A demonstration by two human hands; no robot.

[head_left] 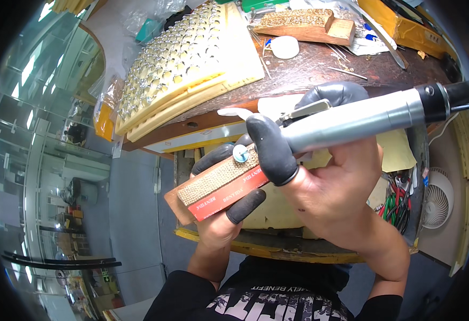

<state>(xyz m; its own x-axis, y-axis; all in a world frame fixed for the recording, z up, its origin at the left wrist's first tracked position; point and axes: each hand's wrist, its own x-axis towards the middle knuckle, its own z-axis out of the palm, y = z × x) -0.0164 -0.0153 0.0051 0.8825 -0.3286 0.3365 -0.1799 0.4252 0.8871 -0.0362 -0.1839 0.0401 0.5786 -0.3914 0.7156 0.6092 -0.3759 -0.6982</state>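
Observation:
My left hand [218, 230], with black finger covers on it, grips a wooden block [180, 208] from below and both sides. Rows of small gold-coloured pieces [213, 182] cover the block's top, and red printed tape [226, 198] runs along its near side. In my right hand [333, 174] is a silver rotary handpiece [363, 119], its dark rear end pointing right. The handpiece's front is hidden behind my black-covered right thumb. A small pale-blue disc bit [241, 153] is over the rows at the block's right part; I cannot tell whether it touches them.
A ridged pale board [175, 69] bearing many shiny round metal pieces lies at the bench's left. Behind my hands are another wooden block [293, 28], a white round lid [285, 47] and thin rods [348, 73]. Pliers [394, 206] lie right, near a white fan [437, 197].

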